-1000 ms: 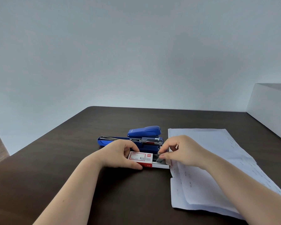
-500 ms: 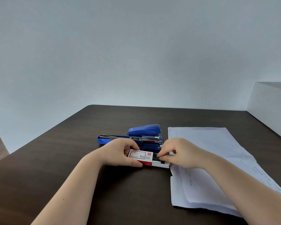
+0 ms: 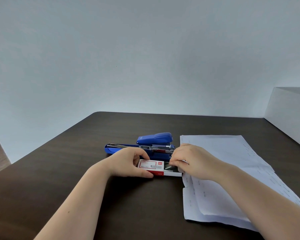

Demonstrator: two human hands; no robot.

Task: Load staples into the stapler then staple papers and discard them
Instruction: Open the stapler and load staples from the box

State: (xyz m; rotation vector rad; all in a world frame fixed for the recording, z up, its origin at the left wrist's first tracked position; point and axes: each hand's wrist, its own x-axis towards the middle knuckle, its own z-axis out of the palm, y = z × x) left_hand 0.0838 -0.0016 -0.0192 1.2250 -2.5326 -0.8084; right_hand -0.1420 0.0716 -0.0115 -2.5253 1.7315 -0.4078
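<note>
A dark wooden table (image 3: 59,179) stands against a pale wall, with a white box-like block (image 3: 291,116) at its far right edge. A spread of white papers (image 3: 232,163) lies on the right side of the table, loosely overlapped, with faint print too small to read. Behind the hands lies a blue stapler (image 3: 145,146), swung open so its metal staple channel is bare and the top arm folded back.

In front of it sits a small red-and-white staple box (image 3: 151,167), its inner tray slid out toward the right with grey staples (image 3: 169,166) showing in it. The left hand (image 3: 128,161) is closed around the box's sleeve, thumb on the near side and fingers over the far edge, pinning it to the table. The right hand (image 3: 190,161) rests partly on the papers, its fingertips pinched together on the staples in the tray.

The box label carries a red logo square and lines of print, all too blurred to read, apart from a small mark like "24/6" on its side.
</note>
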